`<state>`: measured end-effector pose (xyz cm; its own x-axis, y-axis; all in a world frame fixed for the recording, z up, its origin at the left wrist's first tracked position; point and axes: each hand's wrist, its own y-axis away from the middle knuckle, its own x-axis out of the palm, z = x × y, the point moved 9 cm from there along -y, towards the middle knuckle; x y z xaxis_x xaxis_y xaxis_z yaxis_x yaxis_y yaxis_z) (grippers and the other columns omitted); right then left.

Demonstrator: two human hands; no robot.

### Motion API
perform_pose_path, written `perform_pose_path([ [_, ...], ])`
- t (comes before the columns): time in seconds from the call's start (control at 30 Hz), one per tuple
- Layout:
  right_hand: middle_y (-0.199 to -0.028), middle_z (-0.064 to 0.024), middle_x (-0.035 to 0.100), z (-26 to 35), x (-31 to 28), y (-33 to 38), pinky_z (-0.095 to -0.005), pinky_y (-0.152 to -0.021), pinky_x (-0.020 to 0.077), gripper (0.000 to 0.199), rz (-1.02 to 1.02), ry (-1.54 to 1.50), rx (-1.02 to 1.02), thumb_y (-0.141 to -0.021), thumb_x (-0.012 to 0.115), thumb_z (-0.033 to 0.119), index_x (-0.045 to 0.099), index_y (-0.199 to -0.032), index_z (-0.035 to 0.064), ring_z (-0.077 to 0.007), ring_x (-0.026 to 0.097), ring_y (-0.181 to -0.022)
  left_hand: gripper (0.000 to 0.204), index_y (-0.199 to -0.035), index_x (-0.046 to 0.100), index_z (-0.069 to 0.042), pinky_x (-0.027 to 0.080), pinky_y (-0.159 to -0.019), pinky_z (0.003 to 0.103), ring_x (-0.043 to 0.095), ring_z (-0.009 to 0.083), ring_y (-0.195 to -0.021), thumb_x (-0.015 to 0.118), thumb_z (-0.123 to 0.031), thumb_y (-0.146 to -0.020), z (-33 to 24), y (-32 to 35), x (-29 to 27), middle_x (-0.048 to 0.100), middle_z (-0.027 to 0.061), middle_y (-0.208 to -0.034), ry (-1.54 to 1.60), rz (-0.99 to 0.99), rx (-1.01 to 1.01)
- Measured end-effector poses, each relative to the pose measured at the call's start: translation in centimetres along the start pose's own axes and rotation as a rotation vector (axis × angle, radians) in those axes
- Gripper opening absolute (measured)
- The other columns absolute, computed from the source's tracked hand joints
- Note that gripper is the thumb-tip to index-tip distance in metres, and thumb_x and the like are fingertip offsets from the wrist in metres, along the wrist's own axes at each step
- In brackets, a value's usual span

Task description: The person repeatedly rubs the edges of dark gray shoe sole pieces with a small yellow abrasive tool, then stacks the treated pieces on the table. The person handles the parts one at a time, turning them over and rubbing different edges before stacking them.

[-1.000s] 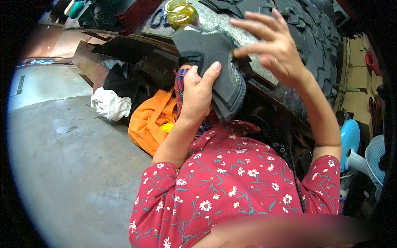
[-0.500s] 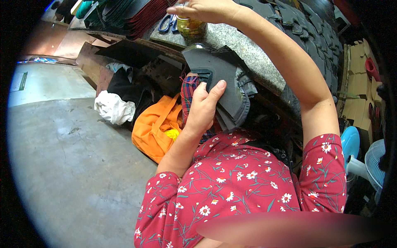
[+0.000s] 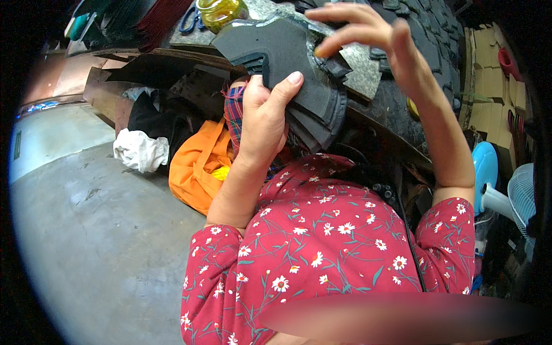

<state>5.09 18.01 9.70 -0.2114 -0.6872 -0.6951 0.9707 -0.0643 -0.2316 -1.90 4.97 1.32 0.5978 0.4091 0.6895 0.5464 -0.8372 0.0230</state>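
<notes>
A fanned stack of flat, curved dark grey pieces [image 3: 322, 92], like cut foam or fabric, is gripped by my left hand [image 3: 263, 118], thumb on top and fingers beneath. Just past the stack's far right edge is my right hand [image 3: 368, 37], its fingers stretched out and apart. One fingertip comes close to the ragged edge; whether it touches, I cannot tell. Beyond the stack's far left end stands a glass jar [image 3: 221, 12] with yellowish contents. Blue-handled scissors [image 3: 188, 22] lie beside the jar.
A speckled stone slab [image 3: 363, 72] shows beyond the stack. Many dark grey pieces [image 3: 411, 46] cover the far right surface. To the left sit an orange bag [image 3: 192, 167] and a crumpled white cloth [image 3: 141, 150]. A fan [image 3: 520, 201] stands at the right.
My right hand has moved from above the jar, rightward and nearer, to the stack's far edge. The view has shifted slightly; my left hand keeps its hold on the stack.
</notes>
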Motion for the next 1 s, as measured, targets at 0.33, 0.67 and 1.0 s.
perform_pose_path([
  [0.33,-0.146,-0.0205,0.047,2.5,-1.1,5.0,-0.0501,-0.115,0.0145,0.094,-0.208,0.335,-0.081,-0.090,0.011,0.079,0.072,-0.117,0.0128,-0.0390,0.034,-0.138,0.024,-0.110,0.056,0.005,0.058,-0.077,0.032,0.069,0.0198,-0.083,0.064,-0.007,-0.091,1.1,-0.3,1.6,0.068,0.0154,-0.101,-0.156,-0.031,-0.057],
  [0.67,-0.150,-0.0232,0.041,0.9,1.1,7.4,-0.0492,-0.117,0.0021,0.106,-0.143,0.076,-0.072,-0.087,0.000,0.081,0.078,-0.108,0.0133,-0.0383,0.027,-0.142,0.020,-0.107,0.057,0.005,0.055,-0.081,0.030,0.067,0.0175,-0.088,0.064,-0.005,-0.092,1.2,-1.2,1.2,0.068,0.0133,-0.102,-0.133,-0.057,-0.011],
  [1.0,-0.144,-0.0101,0.053,4.3,2.0,9.4,-0.0525,-0.118,-0.0003,0.091,-0.223,0.657,-0.076,-0.084,0.011,0.085,0.074,-0.116,0.0275,-0.0323,0.037,-0.140,0.017,-0.107,0.059,0.003,0.054,-0.079,0.028,0.065,0.0152,-0.088,0.062,-0.008,-0.094,1.7,-1.9,1.9,0.068,0.0101,-0.102,-0.221,-0.063,0.056],
])
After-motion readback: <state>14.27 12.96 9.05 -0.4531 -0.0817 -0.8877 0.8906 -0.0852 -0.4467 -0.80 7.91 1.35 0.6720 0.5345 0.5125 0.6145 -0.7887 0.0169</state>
